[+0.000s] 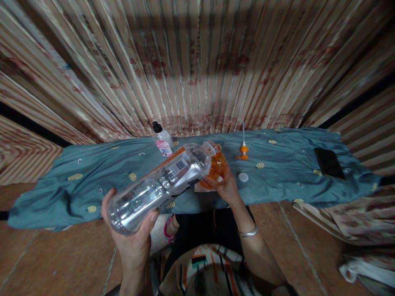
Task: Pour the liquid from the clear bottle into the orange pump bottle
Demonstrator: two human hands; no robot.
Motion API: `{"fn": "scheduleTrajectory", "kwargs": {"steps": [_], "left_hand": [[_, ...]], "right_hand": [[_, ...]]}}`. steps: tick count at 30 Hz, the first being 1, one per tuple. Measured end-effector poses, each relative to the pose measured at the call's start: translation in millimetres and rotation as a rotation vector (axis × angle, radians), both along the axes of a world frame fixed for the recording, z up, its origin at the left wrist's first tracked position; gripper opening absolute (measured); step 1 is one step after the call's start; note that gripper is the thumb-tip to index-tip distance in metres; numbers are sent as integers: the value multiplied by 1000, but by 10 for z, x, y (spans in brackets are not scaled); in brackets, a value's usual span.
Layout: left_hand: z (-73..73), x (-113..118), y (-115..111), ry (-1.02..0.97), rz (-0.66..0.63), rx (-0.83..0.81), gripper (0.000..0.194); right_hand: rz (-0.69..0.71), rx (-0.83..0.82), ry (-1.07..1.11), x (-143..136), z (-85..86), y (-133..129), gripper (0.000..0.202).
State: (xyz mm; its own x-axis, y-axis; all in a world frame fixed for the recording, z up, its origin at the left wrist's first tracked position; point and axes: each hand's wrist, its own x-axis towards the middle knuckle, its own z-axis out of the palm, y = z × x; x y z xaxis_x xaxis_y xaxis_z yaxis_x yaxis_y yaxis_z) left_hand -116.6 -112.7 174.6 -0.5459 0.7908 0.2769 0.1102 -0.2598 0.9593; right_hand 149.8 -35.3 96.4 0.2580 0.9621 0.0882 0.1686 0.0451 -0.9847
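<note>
**Left grip (131, 240) on a large clear bottle (159, 187), slanted toward an orange bottle (219, 162)**

Nearest my view, the left grip wraps the base end of the large clear bottle, with the thumb along its near side. The bottle's neck points away and to the right, ending at the top of the orange bottle. From my end I can't tell whether the two mouths touch or whether anything flows. The orange bottle is at the middle of the cloth-covered desk (286, 183), and the right grip (227, 185) is closed around its side.

I judge the step in hand to be pouring between the two bottles, or lining up for it. Next I'd want the right grip steady, the necks together and the left wrist changing the tilt slowly; a slip could wet the cloth (61, 199).

For room, the desk's near edge runs just in front of the lap (188, 234), and the curtain (197, 90) bounds the far side. A small bottle with a black cap (163, 142) stands beyond the large one, limiting a swing that way. To the right lie a pump (243, 152) and a white cap (243, 177), with a phone (329, 163) well apart toward the end. My widest open stretch is on the left.
</note>
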Motion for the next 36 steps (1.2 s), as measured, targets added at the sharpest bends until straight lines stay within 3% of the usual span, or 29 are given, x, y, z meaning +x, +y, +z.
{"fn": "scheduleTrajectory", "kwargs": {"steps": [11, 36], "left_hand": [[5, 2, -24, -39, 10, -21, 109], [-54, -59, -18, 50, -58, -16, 116]], "right_hand": [[-24, 3, -40, 2, 35, 24, 77], [-4, 5, -27, 0, 17, -9, 92]]}}
